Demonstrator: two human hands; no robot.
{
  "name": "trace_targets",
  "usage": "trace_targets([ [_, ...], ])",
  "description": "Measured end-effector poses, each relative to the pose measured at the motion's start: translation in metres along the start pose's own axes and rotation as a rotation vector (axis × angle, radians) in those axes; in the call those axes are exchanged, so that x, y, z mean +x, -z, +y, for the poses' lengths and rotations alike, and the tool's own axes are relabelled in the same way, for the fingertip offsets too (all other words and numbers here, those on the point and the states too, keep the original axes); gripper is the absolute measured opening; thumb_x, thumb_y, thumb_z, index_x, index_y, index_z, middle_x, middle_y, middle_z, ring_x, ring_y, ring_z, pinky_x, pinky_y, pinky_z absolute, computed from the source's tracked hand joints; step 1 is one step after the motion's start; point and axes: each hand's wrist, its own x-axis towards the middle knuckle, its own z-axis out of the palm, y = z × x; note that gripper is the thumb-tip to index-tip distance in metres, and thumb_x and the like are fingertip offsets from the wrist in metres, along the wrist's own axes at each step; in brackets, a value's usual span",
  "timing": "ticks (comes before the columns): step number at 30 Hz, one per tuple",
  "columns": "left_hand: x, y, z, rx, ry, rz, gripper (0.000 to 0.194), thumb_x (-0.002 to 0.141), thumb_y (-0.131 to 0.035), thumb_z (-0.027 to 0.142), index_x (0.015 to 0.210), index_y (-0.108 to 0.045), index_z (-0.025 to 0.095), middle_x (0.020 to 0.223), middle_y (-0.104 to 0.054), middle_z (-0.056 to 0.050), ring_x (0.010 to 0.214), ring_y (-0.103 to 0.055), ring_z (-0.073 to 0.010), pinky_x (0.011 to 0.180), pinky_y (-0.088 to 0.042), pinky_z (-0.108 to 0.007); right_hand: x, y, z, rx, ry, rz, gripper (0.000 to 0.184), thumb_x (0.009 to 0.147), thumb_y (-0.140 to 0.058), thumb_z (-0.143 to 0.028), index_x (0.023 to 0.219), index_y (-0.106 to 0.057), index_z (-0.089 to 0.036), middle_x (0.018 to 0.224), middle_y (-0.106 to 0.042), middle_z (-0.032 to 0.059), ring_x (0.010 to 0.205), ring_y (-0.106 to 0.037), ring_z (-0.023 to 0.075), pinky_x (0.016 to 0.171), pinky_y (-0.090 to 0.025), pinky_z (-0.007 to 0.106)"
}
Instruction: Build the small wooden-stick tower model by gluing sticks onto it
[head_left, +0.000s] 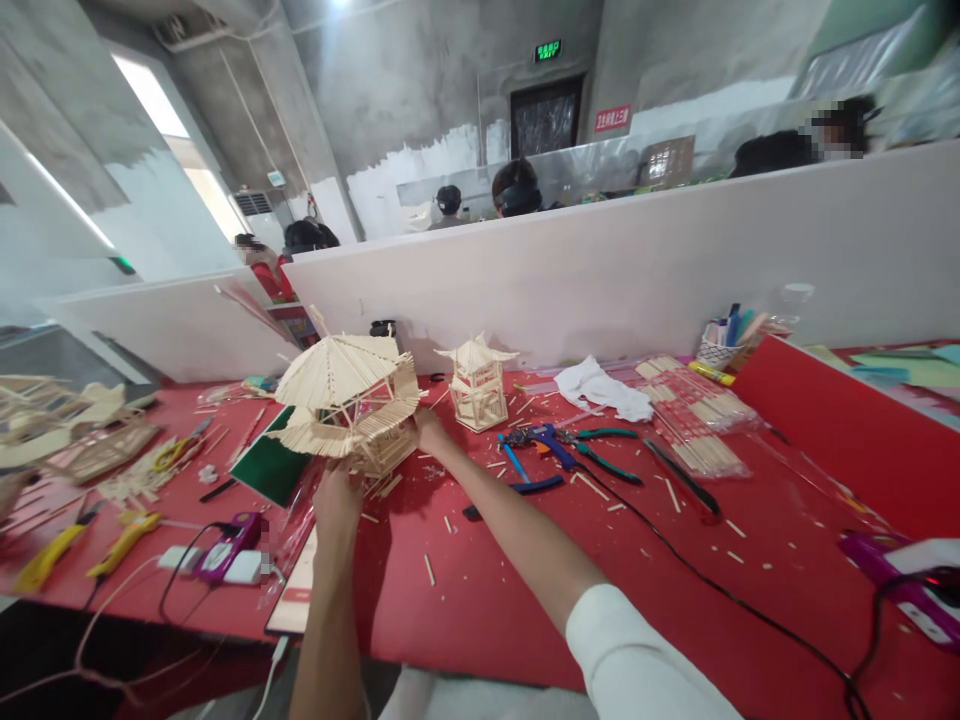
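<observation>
A large pavilion model [345,375] built of pale wooden sticks, with a many-sided roof and a lower skirt of sticks, is between my hands over the red table. My left hand [337,492] grips its underside from the front left. At its lower right side, my right hand [426,432] is closed on the edge; the fingertips of both hands are partly hidden by the model. A smaller stick pavilion [478,385] stands upright just to the right. Behind the left hand, a green board [271,465] lies tilted under the large model.
A blue glue gun [553,445], green-handled pliers [611,467], a white cloth [600,388] and bagged sticks [694,420] lie to the right. Purple power strips [232,548] with cables and yellow cutters [56,550] are at left. A white partition [600,270] runs behind; people sit beyond it.
</observation>
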Motion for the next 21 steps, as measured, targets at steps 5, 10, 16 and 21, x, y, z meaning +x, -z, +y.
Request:
trace_targets([
  [5,0.001,-0.001,0.010,-0.028,-0.047,-0.003,0.028,0.091,-0.055,0.023,0.111,-0.075,0.023,0.129,-0.066,-0.009,0.110,-0.065,-0.0242,0.087,-0.052,-0.030,0.001,0.010,0.006,-0.033,-0.043,0.032,0.022,0.101,-0.050,-0.019,0.111,-0.068,-0.015,0.111,-0.074,0.0113,0.103,-0.068,0.0241,0.090,-0.051,0.032],
  [10,0.010,-0.002,0.028,0.044,-0.055,-0.112,0.030,0.091,-0.056,0.024,0.114,-0.074,0.025,0.128,-0.068,-0.010,0.111,-0.066,-0.0271,0.084,-0.052,-0.032,-0.006,0.022,0.006,-0.092,-0.073,0.094,0.026,0.100,-0.047,-0.019,0.113,-0.067,-0.011,0.116,-0.072,0.0199,0.107,-0.067,0.0291,0.089,-0.049,0.034],
  [16,0.015,0.003,0.037,0.110,-0.081,-0.167,0.029,0.093,-0.054,0.039,0.110,-0.074,0.028,0.115,-0.074,-0.010,0.099,-0.069,-0.0295,0.078,-0.051,-0.035,-0.048,0.056,0.004,-0.158,-0.022,0.096,0.026,0.095,-0.057,-0.020,0.120,-0.062,-0.018,0.119,-0.072,0.0119,0.108,-0.065,0.0238,0.091,-0.046,0.029],
  [21,0.010,0.002,0.031,0.055,-0.093,-0.133,0.027,0.093,-0.052,0.035,0.106,-0.074,0.025,0.117,-0.073,-0.009,0.095,-0.070,-0.0256,0.076,-0.049,-0.031,-0.114,0.124,0.034,-0.303,-0.098,0.038,0.014,0.095,-0.060,-0.029,0.105,-0.067,-0.023,0.106,-0.075,0.0069,0.099,-0.069,0.0230,0.084,-0.046,0.028],
])
